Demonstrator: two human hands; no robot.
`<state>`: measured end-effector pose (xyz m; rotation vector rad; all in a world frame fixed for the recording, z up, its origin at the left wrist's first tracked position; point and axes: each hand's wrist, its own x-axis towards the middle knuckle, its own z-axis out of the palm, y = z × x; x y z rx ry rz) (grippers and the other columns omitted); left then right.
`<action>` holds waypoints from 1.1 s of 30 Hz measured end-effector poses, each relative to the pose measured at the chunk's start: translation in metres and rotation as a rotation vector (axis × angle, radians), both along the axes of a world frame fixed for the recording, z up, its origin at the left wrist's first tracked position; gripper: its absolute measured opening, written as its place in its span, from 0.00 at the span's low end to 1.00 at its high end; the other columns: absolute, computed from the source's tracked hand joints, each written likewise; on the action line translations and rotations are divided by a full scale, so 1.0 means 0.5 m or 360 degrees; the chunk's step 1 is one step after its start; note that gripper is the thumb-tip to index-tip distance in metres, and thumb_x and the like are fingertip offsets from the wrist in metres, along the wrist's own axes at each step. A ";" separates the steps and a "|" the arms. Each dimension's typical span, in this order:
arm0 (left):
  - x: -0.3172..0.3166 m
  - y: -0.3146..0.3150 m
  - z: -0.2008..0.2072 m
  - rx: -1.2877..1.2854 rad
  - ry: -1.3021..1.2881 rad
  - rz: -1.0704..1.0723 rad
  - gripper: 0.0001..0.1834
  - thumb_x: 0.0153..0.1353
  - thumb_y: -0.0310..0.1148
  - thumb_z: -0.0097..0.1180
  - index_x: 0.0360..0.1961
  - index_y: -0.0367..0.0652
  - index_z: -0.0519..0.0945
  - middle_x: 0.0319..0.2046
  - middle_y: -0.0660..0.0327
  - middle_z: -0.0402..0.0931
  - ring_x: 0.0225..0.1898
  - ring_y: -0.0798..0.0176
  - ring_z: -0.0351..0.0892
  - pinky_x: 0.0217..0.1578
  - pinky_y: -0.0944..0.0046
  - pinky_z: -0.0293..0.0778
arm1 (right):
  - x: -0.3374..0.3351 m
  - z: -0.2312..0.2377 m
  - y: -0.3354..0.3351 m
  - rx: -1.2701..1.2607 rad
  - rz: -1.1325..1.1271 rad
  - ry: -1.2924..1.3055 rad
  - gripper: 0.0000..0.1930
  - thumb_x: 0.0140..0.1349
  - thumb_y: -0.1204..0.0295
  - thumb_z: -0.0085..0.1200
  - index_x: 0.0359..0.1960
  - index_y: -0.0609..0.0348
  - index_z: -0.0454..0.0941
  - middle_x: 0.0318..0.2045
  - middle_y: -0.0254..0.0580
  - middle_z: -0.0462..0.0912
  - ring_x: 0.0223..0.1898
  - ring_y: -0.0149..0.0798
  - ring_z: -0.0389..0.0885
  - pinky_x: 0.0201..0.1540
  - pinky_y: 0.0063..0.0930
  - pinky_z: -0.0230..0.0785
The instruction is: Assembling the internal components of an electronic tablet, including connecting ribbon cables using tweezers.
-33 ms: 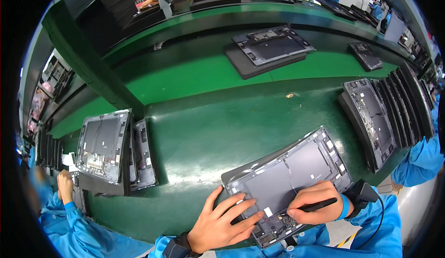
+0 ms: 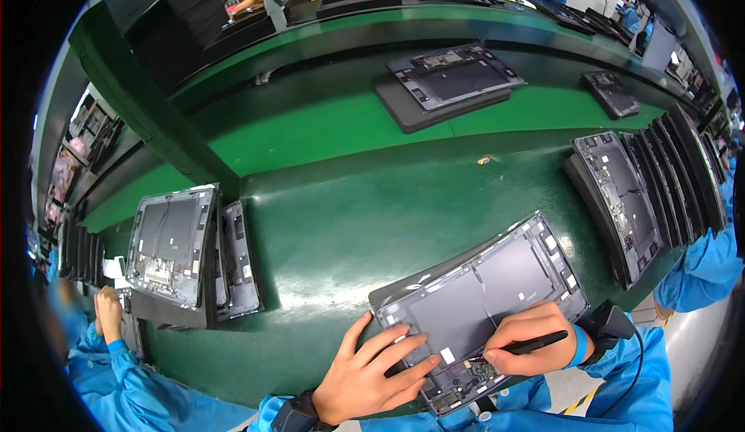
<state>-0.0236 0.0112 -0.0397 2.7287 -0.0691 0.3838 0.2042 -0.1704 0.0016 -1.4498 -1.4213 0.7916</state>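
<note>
An opened tablet housing point(image 2: 466, 300) lies slanted at the bench's near edge, its inside facing up, on a dark foam pad point(image 2: 411, 283). My left hand point(image 2: 372, 378) rests on its near left edge, open with the fingers spread. Closed round a slim black pen-shaped tool point(image 2: 541, 343), my right hand point(image 2: 528, 340) is over the circuit board point(image 2: 473, 376) at the housing's near end. The tool's tip is hidden by my fingers, so its exact kind cannot be told. A small white label point(image 2: 447, 356) shows beside the board.
More tablet housings point(image 2: 169, 238) lean at the left beside a co-worker's hands point(image 2: 109, 312). At the right stands a row of housings on dark pads point(image 2: 621, 199). Across the green belt lie another housing point(image 2: 454, 75) and a smaller device point(image 2: 611, 94). A green post point(image 2: 147, 106) rises at left.
My right hand and the black tool have shifted very slightly to the right over the circuit board. My left hand stays on the tablet housing.
</note>
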 end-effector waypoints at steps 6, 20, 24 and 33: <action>0.001 0.002 0.006 -0.0066 0.0010 0.0022 0.20 0.50 0.41 0.68 0.47 0.67 0.88 0.55 0.67 0.76 0.60 0.56 0.71 0.68 0.40 0.60 | 0.022 -0.008 -0.019 0.0042 0.0183 -0.0037 0.06 0.59 0.78 0.65 0.38 0.64 0.84 0.28 0.43 0.83 0.25 0.41 0.82 0.27 0.28 0.73; 0.009 0.004 0.004 -0.0080 -0.0035 -0.0007 0.19 0.50 0.40 0.67 0.46 0.66 0.89 0.55 0.67 0.76 0.59 0.56 0.71 0.65 0.42 0.64 | 0.007 -0.011 -0.007 0.0261 0.0247 -0.0490 0.08 0.59 0.75 0.67 0.37 0.64 0.83 0.30 0.42 0.84 0.28 0.41 0.84 0.29 0.30 0.77; -0.005 -0.001 0.000 -0.0050 0.0009 0.0035 0.19 0.49 0.40 0.67 0.45 0.66 0.89 0.54 0.67 0.77 0.58 0.55 0.71 0.64 0.42 0.65 | 0.004 -0.017 -0.008 0.0290 0.0276 -0.0422 0.08 0.59 0.75 0.67 0.38 0.65 0.82 0.31 0.43 0.83 0.28 0.42 0.83 0.30 0.30 0.78; 0.005 0.001 0.003 -0.0038 -0.0007 0.0028 0.18 0.51 0.39 0.65 0.45 0.65 0.90 0.53 0.66 0.77 0.57 0.55 0.71 0.63 0.43 0.65 | 0.010 -0.021 -0.007 0.0249 0.0383 -0.0485 0.09 0.62 0.76 0.63 0.42 0.66 0.81 0.33 0.43 0.83 0.32 0.42 0.83 0.32 0.31 0.78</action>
